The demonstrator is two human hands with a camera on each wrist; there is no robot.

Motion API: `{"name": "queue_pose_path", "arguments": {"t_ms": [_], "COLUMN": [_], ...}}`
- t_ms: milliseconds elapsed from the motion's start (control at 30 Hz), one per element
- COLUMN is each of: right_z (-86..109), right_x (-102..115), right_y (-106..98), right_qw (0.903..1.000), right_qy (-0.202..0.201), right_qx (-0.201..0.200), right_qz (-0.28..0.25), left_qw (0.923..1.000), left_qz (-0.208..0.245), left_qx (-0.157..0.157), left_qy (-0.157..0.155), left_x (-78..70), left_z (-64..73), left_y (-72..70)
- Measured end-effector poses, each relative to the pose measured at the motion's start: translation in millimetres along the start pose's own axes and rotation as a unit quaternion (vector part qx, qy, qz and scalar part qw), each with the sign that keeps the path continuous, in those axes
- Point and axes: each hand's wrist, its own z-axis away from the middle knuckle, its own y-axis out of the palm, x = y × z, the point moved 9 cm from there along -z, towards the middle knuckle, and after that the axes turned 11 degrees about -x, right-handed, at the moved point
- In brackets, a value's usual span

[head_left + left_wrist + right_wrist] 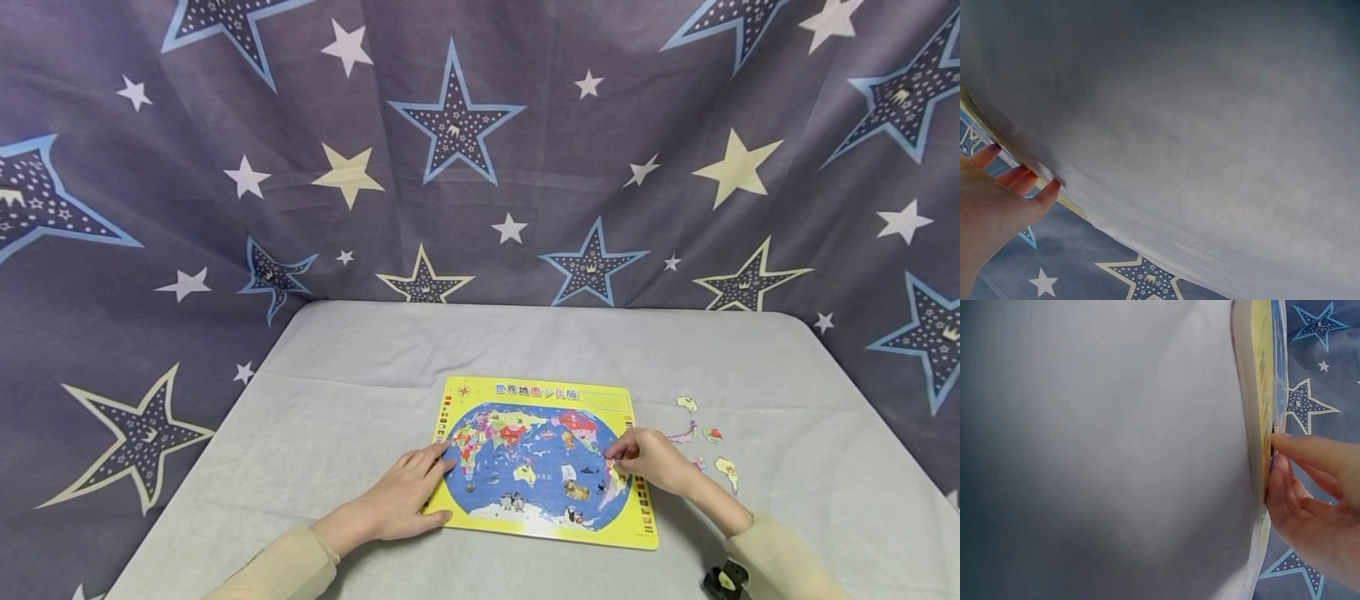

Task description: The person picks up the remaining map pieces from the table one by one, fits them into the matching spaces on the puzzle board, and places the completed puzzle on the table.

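Observation:
A yellow-bordered world map puzzle board (555, 533) lies flat on the table. My left hand (408, 496) rests on its left edge with fingers spread; the left wrist view shows the fingertips (1054, 186) along the rim. Over the right part of the map, my right hand (656, 458) has its thumb and fingers bent together at the surface. In the right wrist view they pinch a thin, dark-edged puzzle piece (1273, 442), mostly hidden by the fingertips. Several map-shaped pieces fill the blue ocean area, including a pale yellow Australia (524, 474).
Loose puzzle pieces lie right of the board: a pale one (687, 404), a red-green one (712, 435) and a larger yellow one (726, 471) among them. A small black object (724, 579) is by the right sleeve. A star-patterned cloth (480, 208) hangs behind the grey-covered table (360, 350).

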Motion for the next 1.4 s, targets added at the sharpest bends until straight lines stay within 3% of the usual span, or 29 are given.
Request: {"name": "queue_pose_path", "arguments": {"t_ms": [1400], "right_z": [2.5], "right_x": [-2.0], "right_y": [-1.7], "right_qw": [0.9993], "right_qy": [0.027], "right_qx": [0.021], "right_qz": [-0.013], "left_qw": [0.9999], "left_qz": [0.008], "left_qx": [0.005], "left_qy": [-0.007], "left_x": [-1.1], "left_z": [-0.1], "left_y": [-1.8]}}
